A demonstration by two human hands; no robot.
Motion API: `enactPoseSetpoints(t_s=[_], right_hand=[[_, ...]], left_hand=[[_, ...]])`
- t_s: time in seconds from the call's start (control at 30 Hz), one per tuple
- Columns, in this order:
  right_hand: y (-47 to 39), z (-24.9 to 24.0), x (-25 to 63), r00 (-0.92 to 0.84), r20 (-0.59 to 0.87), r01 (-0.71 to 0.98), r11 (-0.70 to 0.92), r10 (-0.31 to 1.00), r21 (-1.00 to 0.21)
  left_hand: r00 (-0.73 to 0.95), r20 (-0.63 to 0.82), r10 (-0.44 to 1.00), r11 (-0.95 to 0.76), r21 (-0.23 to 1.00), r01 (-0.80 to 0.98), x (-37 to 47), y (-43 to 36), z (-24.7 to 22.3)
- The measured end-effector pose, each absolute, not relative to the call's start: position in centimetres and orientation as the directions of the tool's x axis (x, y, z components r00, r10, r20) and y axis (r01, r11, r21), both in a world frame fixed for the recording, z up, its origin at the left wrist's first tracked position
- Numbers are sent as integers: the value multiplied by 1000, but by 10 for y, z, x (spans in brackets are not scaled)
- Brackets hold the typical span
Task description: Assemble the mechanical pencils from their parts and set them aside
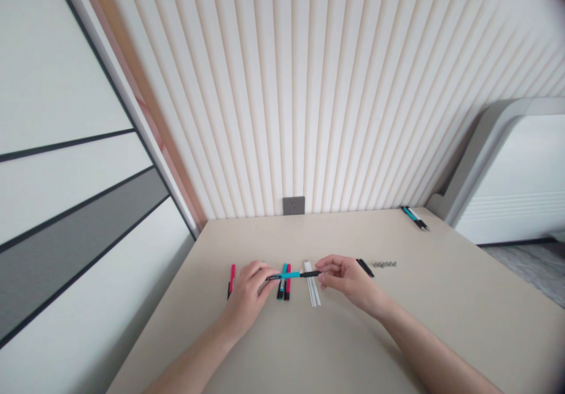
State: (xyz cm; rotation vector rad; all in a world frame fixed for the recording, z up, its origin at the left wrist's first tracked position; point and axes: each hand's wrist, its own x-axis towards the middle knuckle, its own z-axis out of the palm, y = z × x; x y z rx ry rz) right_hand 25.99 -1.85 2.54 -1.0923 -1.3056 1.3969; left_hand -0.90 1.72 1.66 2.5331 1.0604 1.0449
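My left hand [249, 291] and my right hand [346, 277] hold a blue and black pen [290, 275] level between them, above the table. The left fingers are closed on its dark clip end; the right thumb and fingers pinch the black grip end. Under the pen lie blue and red pen barrels [288, 291] with black ends. White thin refills [314, 294] lie beneath its right part. Beside my left hand is a red pen part [232, 277], partly hidden. Black grip pieces [365, 267] lie just past my right hand.
Several small metallic springs or tips [384, 264] sit in a row to the right. Pens [415, 218] lie at the table's far right corner. A ribbed wall with a socket [293, 205] borders the beige table [282, 353]. A white cabinet [88, 300] stands left.
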Motion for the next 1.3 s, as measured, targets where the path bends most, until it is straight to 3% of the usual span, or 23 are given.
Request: enactPoseSetpoints(t_s=[0.2, 0.43, 0.57, 0.77, 1.0, 1.17, 1.3], right_hand=[[-19, 25, 259, -213, 6, 8, 8, 977, -1000], [-24, 26, 251, -168, -38, 261, 7, 985, -965], [-24, 23, 250, -125, 15, 402, 65, 992, -913], [-27, 33, 251, -142, 170, 446, 216, 975, -869], [-29, 28, 250, -177, 122, 577, 203, 977, -791], [-27, 24, 252, -236, 298, 547, 380, 925, -746], [-26, 24, 255, -256, 336, 580, 422, 907, -697]], left_hand=[[516, 566, 643, -759, 381, 528, -10, 18, 16], [521, 570, 635, -765, 372, 526, -10, 18, 15], [517, 554, 653, -750, 378, 543, -10, 17, 15], [512, 550, 660, -745, 394, 538, -10, 16, 15], [546, 559, 624, -776, 361, 517, -9, 16, 16], [539, 555, 633, -768, 364, 527, -7, 13, 21], [538, 569, 622, -774, 343, 533, -9, 16, 21]])
